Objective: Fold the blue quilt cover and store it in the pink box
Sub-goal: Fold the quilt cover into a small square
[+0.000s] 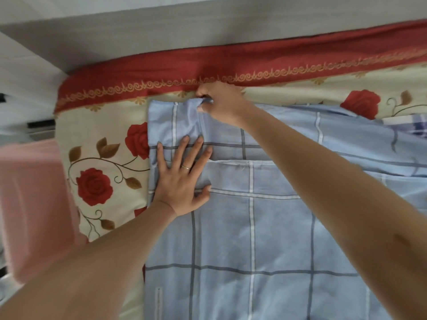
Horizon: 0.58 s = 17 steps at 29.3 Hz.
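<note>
Head view: light-blue checked fabric quilt cover lies on the rose-print bed, mid-fold. Left hand presses flat, fingers spread. Right hand fingers pinch its far edge. Next, probably: square that edge, fold again. Pink fabric box sits off the bed's left edge.

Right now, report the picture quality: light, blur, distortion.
Head view: soft, even light with no glare; only a faint shadow by the left hand; right hand slightly soft; wide-angle bending bows the red border; pink box blurred at the left edge; quilt cover checks sharp centrally.
</note>
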Available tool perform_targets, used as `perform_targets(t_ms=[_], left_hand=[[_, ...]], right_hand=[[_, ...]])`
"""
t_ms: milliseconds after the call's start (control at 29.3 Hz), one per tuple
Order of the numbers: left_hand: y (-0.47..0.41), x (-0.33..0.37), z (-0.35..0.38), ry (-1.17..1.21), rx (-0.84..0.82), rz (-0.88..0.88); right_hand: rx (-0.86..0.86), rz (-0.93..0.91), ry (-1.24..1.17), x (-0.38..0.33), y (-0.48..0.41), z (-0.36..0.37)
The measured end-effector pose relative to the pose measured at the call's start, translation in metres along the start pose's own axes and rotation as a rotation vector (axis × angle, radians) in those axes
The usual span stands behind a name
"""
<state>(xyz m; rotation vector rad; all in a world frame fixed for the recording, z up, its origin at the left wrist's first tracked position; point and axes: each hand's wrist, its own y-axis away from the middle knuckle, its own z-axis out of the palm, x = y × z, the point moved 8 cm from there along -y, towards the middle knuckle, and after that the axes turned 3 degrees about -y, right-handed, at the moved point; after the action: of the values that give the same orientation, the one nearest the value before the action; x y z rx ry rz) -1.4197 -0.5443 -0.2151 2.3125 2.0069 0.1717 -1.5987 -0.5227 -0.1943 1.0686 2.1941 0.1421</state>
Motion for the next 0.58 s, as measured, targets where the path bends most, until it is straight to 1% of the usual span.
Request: perform_targets(t_ms=[34,68,137,171,205,239,273,308,342,410,444,478,513,547,581], left_hand=[[0.002,0.0,0.0,-0.003,0.006,0.006],[0.002,-0.002,0.001,-0.003,0.009,0.01],[0.0,-0.003,0.001,-0.001,0.018,0.011],[-0.001,-0.003,0.001,0.001,0.024,0.011],[-0.003,-0.002,0.0,-0.004,0.03,0.013],[-0.001,-0.002,0.0,-0.003,0.03,0.016],[-0.002,-0.003,0.001,0.001,0.03,0.015],[-0.001,-0.004,0.002,0.005,0.028,0.016],[-0.001,-0.006,0.002,0.002,0.029,0.018],[0.001,-0.006,0.001,0.015,0.027,0.02],[0.002,-0.009,0.003,0.001,0.026,0.014],[0.004,-0.009,0.004,0.008,0.025,0.007],[0.005,-0.006,0.002,0.007,0.038,0.012],[0.005,-0.007,0.006,0.014,0.016,-0.001],[0.002,-0.004,0.005,0.022,0.013,0.004]], right_hand=[[0.056,-0.002,0.038,-0.001,0.006,-0.001],[0.154,-0.023,0.109,-0.003,0.015,-0.003],[0.395,-0.095,0.198,-0.014,0.05,-0.012],[0.438,-0.162,0.221,-0.019,0.071,-0.008],[0.414,-0.243,0.301,-0.017,0.091,0.003],[0.341,-0.31,0.419,-0.007,0.114,0.02],[0.244,-0.334,0.526,0.018,0.134,0.034],[0.172,-0.275,0.586,0.052,0.153,0.037],[0.136,-0.126,0.597,0.092,0.166,0.03],[0.156,0.319,0.559,0.168,0.195,-0.003],[0.179,0.53,0.496,0.194,0.203,-0.016],[0.197,0.697,0.45,0.205,0.212,-0.028],[0.238,0.788,0.447,0.202,0.219,-0.039],[0.244,0.8,0.45,0.192,0.211,-0.039],[0.283,0.76,0.491,0.171,0.207,-0.04]])
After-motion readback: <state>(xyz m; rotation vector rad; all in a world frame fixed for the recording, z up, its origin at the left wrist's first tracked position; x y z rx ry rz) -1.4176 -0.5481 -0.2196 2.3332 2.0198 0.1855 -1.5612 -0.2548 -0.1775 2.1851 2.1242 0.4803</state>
